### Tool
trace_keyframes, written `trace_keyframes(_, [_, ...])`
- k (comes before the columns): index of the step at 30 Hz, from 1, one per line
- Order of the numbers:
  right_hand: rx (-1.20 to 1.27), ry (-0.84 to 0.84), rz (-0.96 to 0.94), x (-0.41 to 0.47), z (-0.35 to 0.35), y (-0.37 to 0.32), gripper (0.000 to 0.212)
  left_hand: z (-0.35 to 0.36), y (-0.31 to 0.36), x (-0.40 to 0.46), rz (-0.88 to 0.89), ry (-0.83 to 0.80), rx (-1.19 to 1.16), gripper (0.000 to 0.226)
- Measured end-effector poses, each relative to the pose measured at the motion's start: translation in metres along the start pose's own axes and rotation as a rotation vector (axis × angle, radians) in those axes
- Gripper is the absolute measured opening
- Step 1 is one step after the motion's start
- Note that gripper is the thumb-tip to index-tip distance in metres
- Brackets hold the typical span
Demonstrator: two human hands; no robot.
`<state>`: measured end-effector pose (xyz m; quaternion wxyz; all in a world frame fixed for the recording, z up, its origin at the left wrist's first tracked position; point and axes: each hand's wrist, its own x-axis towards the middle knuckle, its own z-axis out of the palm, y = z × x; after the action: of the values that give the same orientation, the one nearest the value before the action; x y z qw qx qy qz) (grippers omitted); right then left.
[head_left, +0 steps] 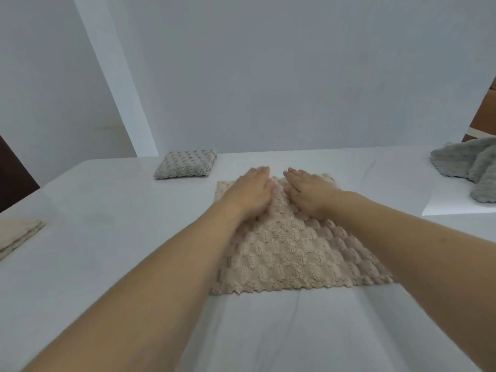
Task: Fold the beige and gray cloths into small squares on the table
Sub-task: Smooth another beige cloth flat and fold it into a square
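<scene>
A beige bumpy cloth lies flat on the white table, folded into a rectangle in front of me. My left hand and my right hand both rest palm down on its far half, fingers straight, side by side and pointing away. A gray-beige cloth folded into a small square sits at the far edge, left of my hands. A crumpled gray cloth lies at the far right.
A folded cream cloth lies at the table's left edge. A white wall stands right behind the table. A sheet of white paper lies under the crumpled gray cloth at the right.
</scene>
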<state>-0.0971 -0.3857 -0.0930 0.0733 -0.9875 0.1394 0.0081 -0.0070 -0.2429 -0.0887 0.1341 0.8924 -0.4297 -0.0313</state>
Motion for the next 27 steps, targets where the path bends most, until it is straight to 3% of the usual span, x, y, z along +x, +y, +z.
trace_keyframes(4, [-0.044,-0.008,0.059,0.006,0.023,0.008,0.055,0.032,-0.015,0.008,-0.049,-0.072,0.12,0.059])
trace_keyframes(12, [-0.041,-0.018,0.055,0.002,0.021,0.014,0.056,0.027,-0.017,0.004,-0.086,-0.073,0.116,0.059])
trace_keyframes(18, [-0.034,-0.068,0.1,-0.028,0.015,0.052,0.056,0.017,-0.061,-0.016,-0.169,-0.067,0.119,0.061])
trace_keyframes(23, [-0.055,-0.093,0.148,-0.031,0.012,0.053,0.056,0.009,-0.061,-0.019,-0.205,-0.118,0.239,0.061])
trace_keyframes(25, [-0.092,-0.119,0.198,-0.026,0.002,0.044,0.056,0.003,-0.046,-0.021,-0.192,-0.05,0.319,0.06])
trace_keyframes(27, [-0.048,-0.09,0.197,-0.026,-0.006,0.027,0.052,0.006,-0.023,-0.031,-0.142,0.039,0.246,0.058])
